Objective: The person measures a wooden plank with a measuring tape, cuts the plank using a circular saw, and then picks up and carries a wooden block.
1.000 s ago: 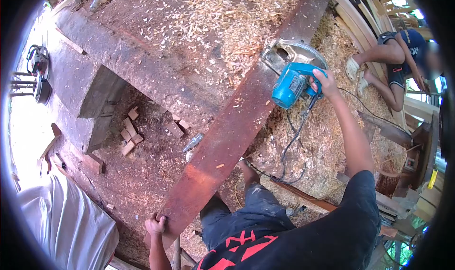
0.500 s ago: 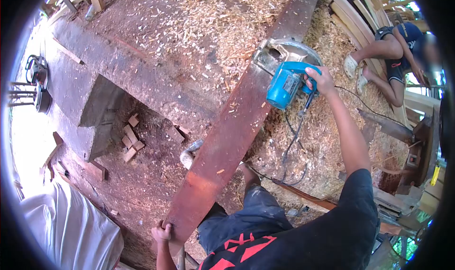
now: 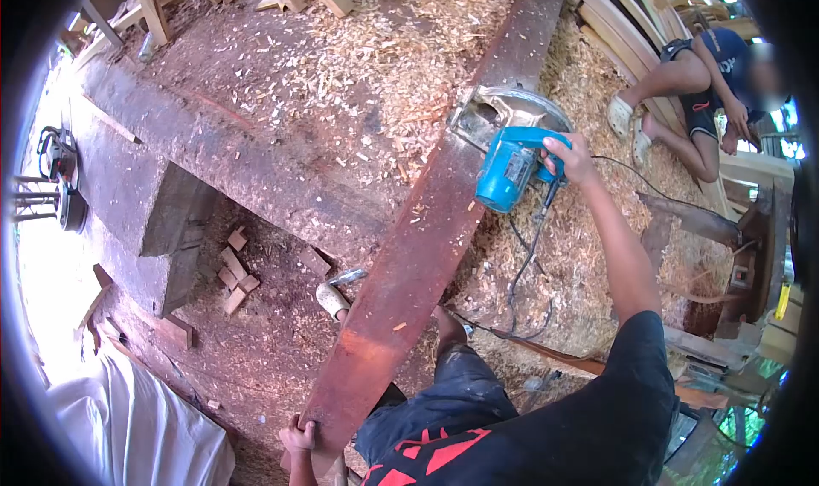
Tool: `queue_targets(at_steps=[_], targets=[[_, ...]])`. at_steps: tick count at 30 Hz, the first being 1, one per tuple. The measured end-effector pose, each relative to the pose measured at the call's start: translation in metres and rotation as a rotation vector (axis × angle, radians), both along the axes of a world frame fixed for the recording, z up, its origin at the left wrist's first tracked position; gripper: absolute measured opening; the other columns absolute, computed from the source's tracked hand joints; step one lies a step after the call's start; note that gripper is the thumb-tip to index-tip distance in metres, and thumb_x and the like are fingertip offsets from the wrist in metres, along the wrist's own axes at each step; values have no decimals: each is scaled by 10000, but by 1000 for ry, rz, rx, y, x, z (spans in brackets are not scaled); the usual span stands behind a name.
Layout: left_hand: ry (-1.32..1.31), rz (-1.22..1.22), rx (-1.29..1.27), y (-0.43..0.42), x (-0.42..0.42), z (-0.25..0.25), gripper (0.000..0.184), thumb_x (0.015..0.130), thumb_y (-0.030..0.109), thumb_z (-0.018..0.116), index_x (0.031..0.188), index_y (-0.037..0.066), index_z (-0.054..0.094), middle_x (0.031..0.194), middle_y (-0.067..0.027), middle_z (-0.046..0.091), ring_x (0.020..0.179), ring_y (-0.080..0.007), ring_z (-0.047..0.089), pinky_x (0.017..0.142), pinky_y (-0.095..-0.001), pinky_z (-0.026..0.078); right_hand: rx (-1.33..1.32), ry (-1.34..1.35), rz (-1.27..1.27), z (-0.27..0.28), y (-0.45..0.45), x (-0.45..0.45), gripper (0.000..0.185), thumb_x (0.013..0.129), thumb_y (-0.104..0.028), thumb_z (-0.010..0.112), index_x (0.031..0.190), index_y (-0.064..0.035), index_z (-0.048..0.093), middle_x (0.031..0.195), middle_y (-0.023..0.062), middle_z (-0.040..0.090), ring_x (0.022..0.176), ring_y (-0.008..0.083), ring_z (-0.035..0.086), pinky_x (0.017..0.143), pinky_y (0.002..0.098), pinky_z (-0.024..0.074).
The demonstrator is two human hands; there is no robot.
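Note:
A long reddish-brown wooden plank (image 3: 401, 273) runs diagonally from the lower middle to the top of the view. My right hand (image 3: 570, 159) is wrapped round the handle of a blue circular saw (image 3: 505, 177). The saw's metal base plate (image 3: 474, 115) rests on the plank; its cutting edge underneath is hidden. My left hand (image 3: 298, 436) grips the near end of the plank at its left edge, with the thumb on top. From the saw a dark power cord (image 3: 533, 251) hangs down on the right side.
Wood shavings (image 3: 367, 68) cover much of the ground. A large timber block (image 3: 183, 209) and several small offcuts (image 3: 235, 273) lie at left. White cloth (image 3: 141, 418) drapes at lower left. A person (image 3: 691, 85) sits by stacked boards (image 3: 618, 43) at upper right. Another power tool (image 3: 60, 175) stands far left.
The view has shifted a little, so the saw appears slightly lower and to the left. Both hands keep their grips. The saw stays at about the same place on the plank.

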State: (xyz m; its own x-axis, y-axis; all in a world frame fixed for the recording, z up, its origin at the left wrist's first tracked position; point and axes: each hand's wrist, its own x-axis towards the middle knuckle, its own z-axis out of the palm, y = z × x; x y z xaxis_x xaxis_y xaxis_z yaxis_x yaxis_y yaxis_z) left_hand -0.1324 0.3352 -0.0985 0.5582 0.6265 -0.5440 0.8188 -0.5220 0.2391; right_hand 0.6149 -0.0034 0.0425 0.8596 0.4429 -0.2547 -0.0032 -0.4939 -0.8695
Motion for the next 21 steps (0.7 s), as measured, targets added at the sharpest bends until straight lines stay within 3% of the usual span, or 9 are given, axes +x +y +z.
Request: queue_targets(at_steps=[21], targets=[[-40, -27, 2, 0, 4, 3, 960, 658, 838, 411, 957, -34, 676, 649, -263, 609, 636, -429, 619, 607, -489, 493, 6, -3, 38, -4, 5, 4, 385, 847, -361, 612, 734, 5, 578, 541, 47, 539, 446, 107, 489, 432, 233, 376]])
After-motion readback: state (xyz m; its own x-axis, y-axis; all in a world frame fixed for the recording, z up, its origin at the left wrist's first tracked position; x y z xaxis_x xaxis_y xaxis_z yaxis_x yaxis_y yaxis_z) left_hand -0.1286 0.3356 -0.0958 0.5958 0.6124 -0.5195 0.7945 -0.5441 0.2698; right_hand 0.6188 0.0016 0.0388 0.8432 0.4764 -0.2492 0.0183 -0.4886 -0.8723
